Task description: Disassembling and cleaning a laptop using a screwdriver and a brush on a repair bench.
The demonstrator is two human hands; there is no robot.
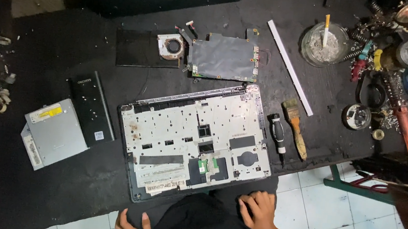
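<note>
An opened laptop base (193, 139) lies on the black worktable, its pale inner frame facing up. Both hands rest at the table's near edge. My left hand (135, 228) sits flat below the base's front left corner, fingers apart, holding nothing. My right hand (257, 210) lies just below the base's front right corner, fingers spread on dark cloth, also holding nothing. Beyond the base lies the removed circuit board (225, 57) with a cooling fan (172, 46) beside it.
A silver optical drive (55, 133) and a black battery pack (91, 108) lie left. A screwdriver (278, 133), a paintbrush (295, 127) and a white strip (290, 67) lie right. An ashtray (323, 43) and tangled soldering tools (399, 60) crowd the far right. Tiled floor (346, 217) shows below.
</note>
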